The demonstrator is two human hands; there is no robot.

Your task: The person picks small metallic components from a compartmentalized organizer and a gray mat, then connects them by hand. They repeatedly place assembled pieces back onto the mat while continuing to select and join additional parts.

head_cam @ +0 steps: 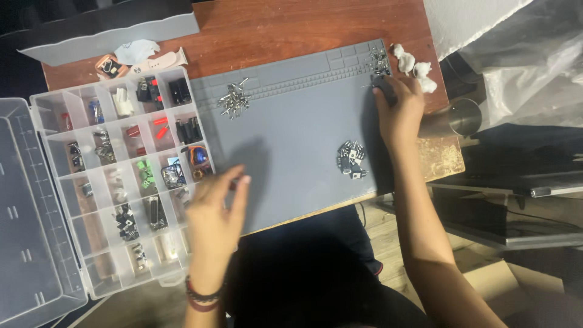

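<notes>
left hand (215,209) blurred, fingers pinched beside the organizer box (91,188), grip unclear; right hand (398,109) stretched forward, closed over a dark part (384,87).

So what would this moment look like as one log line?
left hand: by compartment box | right hand: on dark part | grey mat: three part piles

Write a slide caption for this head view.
Left hand beside a parts organizer; right hand at the grey mat's far corner.
</notes>
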